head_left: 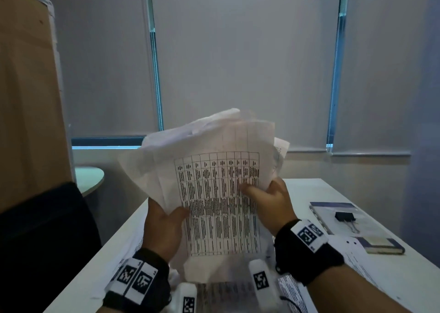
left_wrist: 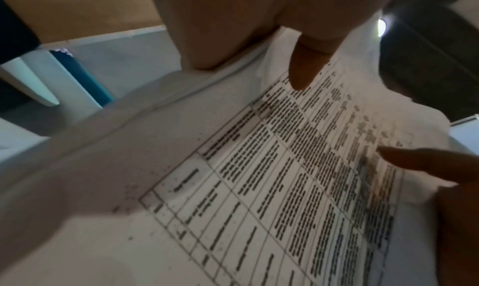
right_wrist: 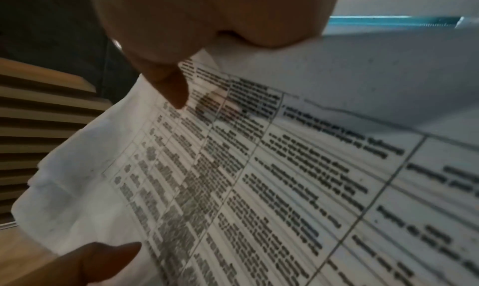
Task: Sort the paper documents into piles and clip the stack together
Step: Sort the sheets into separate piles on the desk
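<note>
While both hands are lifting the crumpled white printed-table paper sheets (head_left: 214, 181) mid-frame, seemingly to square them, left hand (head_left: 164, 227) and right hand (head_left: 269, 200) are pinching opposite edges, thumbs in front.

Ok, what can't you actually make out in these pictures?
- Table text on the held sheets: blurred in every view.
- Sheet count: they overlap.
- Fingers behind the sheets: hidden in the head view.
- Papers on the desk: covered by the wrists and cut off at the bottom edge.
</note>
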Demonstrator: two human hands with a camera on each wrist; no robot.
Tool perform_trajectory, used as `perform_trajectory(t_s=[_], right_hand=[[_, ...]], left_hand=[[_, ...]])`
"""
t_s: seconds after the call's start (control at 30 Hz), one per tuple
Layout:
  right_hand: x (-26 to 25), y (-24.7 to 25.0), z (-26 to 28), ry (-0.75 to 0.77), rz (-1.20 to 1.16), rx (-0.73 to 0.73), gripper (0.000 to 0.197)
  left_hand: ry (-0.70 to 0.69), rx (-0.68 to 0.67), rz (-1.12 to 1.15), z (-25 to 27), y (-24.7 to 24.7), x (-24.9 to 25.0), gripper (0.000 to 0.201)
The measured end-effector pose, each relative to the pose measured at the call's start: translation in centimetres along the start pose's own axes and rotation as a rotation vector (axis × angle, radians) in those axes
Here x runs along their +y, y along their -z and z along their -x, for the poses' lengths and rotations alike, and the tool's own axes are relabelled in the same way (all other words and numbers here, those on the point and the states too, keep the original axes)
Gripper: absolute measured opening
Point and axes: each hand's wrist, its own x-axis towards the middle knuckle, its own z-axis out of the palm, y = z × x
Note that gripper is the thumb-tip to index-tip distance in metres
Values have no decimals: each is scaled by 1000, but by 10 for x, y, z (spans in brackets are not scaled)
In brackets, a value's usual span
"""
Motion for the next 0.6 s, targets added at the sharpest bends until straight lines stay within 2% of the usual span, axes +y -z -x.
perform_trajectory(t_s=[0.1, 0.13, 0.2, 0.23, 0.3, 0.37, 0.4, 0.43, 0.47, 0.5, 0.53, 0.6], right_hand=[[19, 12, 9, -116, -28, -88, 37], [25, 16, 13, -160, -7, -91, 36], [33, 20, 18, -169, 78, -63, 13], [33, 21, 18, -154, 118, -40, 4], [30, 21, 15, -136, 143, 17, 15], [26, 20, 10, -119, 93, 55, 11], [25, 19, 7, -135, 37, 73, 6], [25, 18, 4, -164, -40, 110, 2], [26, 17, 2, -209, -131, 160, 10], [28, 16, 0, -250, -224, 198, 18], [28, 14, -1, -285, -311, 227, 25], [31, 9, 0, -319, -446, 247, 36]], left_hand=[[143, 3, 17, 4, 4, -13, 40], [188, -16, 11, 7, 5, -18, 36], [204, -16, -50, 11, 6, -26, 17], [206, 0, -104, 12, 5, -26, 16], [195, 29, -220, 7, 4, -29, 33], [177, 57, -275, 1, 6, -27, 39], [216, 82, -288, 0, 8, -27, 53], [267, 118, -291, -1, 11, -30, 76], [322, 154, -276, 0, 15, -34, 99], [361, 189, -236, 1, 19, -39, 111], [407, 200, -142, 4, 23, -46, 108], [528, 115, 220, 13, 23, -53, 69]])
